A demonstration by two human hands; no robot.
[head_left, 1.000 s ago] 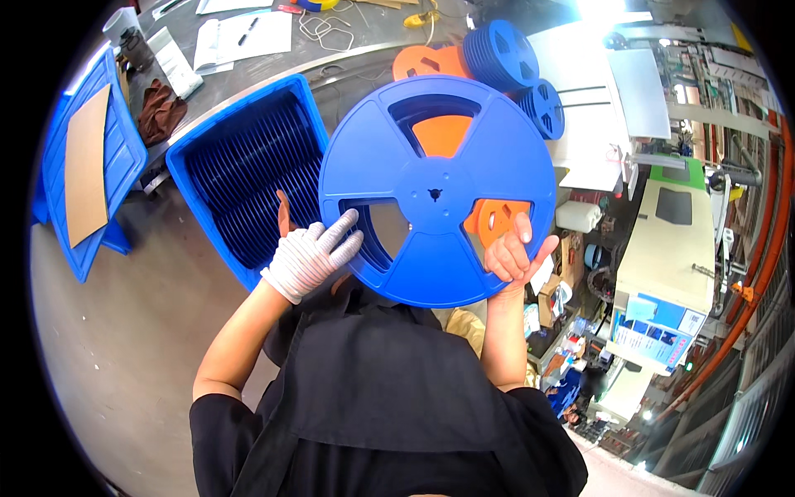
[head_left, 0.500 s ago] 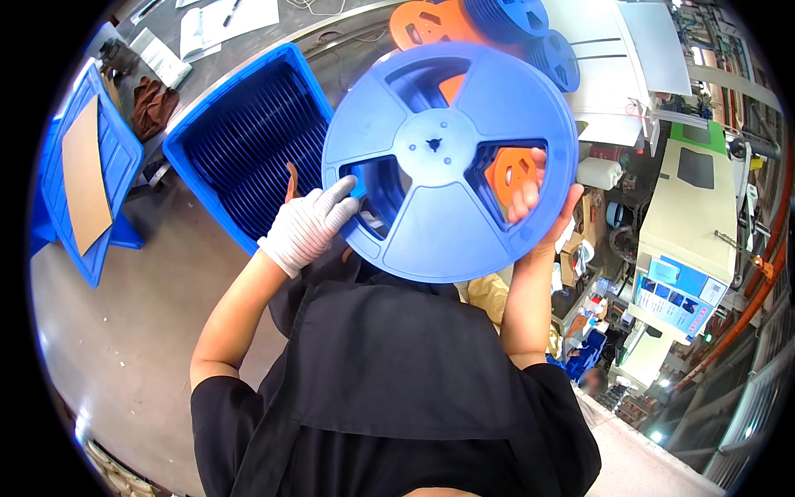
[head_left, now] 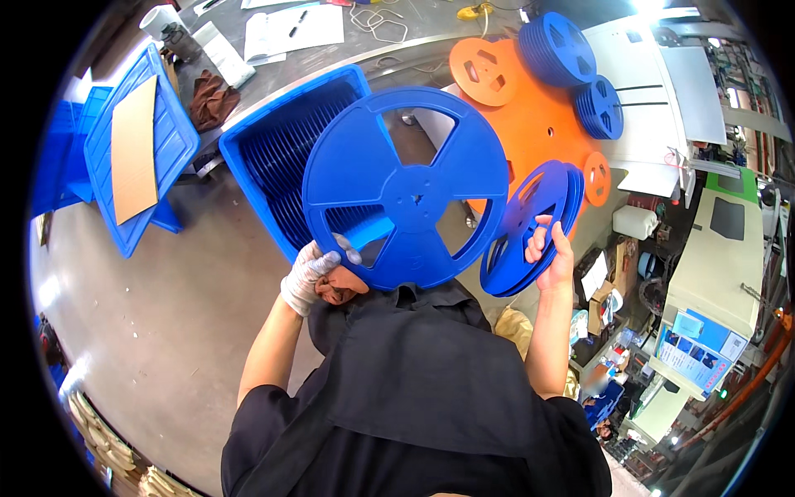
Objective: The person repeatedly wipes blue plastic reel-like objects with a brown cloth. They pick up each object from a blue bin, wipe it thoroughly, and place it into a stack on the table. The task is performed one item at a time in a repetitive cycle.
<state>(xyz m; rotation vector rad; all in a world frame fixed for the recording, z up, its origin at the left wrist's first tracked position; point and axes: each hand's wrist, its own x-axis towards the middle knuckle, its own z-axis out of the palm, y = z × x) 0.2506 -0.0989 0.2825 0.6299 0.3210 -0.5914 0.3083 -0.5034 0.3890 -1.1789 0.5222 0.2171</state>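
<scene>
A large blue reel disc (head_left: 422,236) with cut-out windows faces me, tilted up before my chest. My left hand (head_left: 310,275), in a white glove, is closed on its lower left rim, with fingertips at a window. A brown cloth (head_left: 341,286) is bunched beside that hand, under the disc's edge. My bare right hand (head_left: 553,253) grips a few more blue reel discs (head_left: 518,230), held nearly on edge, its fingers curled at a window. The two lots of discs are apart at their tops; their lower edges come close together.
A blue crate (head_left: 290,103) packed with upright blue discs stands behind the left disc. Ahead right, an orange round plate (head_left: 551,108) bears blue disc stacks (head_left: 563,50) and smaller orange discs (head_left: 484,73). A grey table (head_left: 331,62) with papers lies beyond; a blue lid (head_left: 178,137) leans left.
The discs, which were together between both hands, are now separated: one in my left hand, a few in my right, turned edge-on. The brown cloth now shows below the left disc.
</scene>
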